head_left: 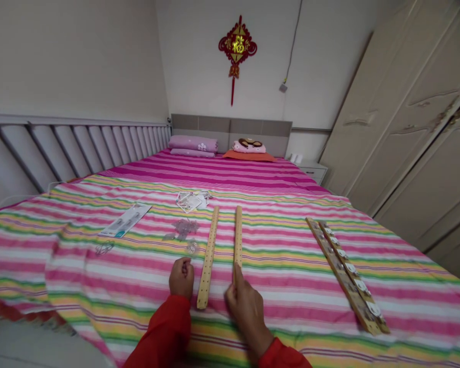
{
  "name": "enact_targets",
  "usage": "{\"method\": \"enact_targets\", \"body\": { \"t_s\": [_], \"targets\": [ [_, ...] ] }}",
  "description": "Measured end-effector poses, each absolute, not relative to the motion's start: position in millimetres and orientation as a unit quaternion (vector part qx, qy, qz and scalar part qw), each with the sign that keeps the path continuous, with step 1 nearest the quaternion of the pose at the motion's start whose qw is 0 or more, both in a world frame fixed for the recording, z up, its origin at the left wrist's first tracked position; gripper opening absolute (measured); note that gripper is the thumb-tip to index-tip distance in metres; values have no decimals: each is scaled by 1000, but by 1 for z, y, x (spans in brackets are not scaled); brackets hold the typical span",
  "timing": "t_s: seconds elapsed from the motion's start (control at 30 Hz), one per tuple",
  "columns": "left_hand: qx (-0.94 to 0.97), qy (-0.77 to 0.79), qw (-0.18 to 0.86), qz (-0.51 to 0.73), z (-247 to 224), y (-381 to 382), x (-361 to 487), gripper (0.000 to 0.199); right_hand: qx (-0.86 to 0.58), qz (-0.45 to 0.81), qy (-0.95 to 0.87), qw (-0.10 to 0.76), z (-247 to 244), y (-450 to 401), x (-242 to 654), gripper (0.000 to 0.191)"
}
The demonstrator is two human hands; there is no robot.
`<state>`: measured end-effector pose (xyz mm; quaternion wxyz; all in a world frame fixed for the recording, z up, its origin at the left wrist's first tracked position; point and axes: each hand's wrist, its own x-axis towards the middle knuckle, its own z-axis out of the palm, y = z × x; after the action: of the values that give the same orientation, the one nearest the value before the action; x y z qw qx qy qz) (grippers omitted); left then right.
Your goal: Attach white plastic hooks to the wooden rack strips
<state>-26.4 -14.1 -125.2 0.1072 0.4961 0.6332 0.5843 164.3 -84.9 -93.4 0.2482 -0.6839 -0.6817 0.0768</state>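
Note:
My right hand (pixel 246 304) grips the near end of a narrow wooden strip (pixel 238 232), which points away from me over the striped sheet. To its left lies a second wooden strip (pixel 208 260), dotted with rows of small holes. Just beside that strip, my left hand (pixel 181 278) is closed in a loose fist; whatever may be inside is hidden. Beyond the fist are a small clear round piece (pixel 191 247) and some crumpled clear plastic (pixel 184 228).
The striped sheet (pixel 283 286) covers the bed. At right lie two long boards (pixel 347 273) with white round pieces along one. Blister packaging (pixel 126 220), a wire tangle (pixel 105 248) and a heap of small packets (pixel 193 201) lie left and beyond. A railing (pixel 99 143) runs along the left.

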Motion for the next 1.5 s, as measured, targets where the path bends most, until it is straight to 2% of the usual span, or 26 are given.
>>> {"method": "enact_targets", "body": {
  "t_s": [0.1,0.2,0.3,0.5,0.7,1.0,1.3,1.5],
  "targets": [
    [441,637,147,615,-118,-11,-26,24,-663,89,-706,232,-90,-87,176,55],
    [359,656,202,633,-107,-3,-28,30,-640,135,-714,250,-83,-88,185,49],
    [309,690,253,603,-95,6,-32,34,-626,187,-699,292,-82,-91,190,49],
    [294,666,304,615,-89,13,-38,21,-602,289,-639,382,-93,-100,195,54],
    [260,575,376,678,-92,2,-37,36,-566,353,-577,472,-105,-97,194,53],
    [227,526,475,668,-73,-7,-34,29,-618,295,-550,478,-96,-93,194,48],
    [275,491,543,623,-61,-22,-24,32,-511,360,-567,537,-66,-57,165,28],
    [331,489,556,585,-55,-29,-23,35,-481,390,-586,523,-51,-22,135,30]
  ]
}}
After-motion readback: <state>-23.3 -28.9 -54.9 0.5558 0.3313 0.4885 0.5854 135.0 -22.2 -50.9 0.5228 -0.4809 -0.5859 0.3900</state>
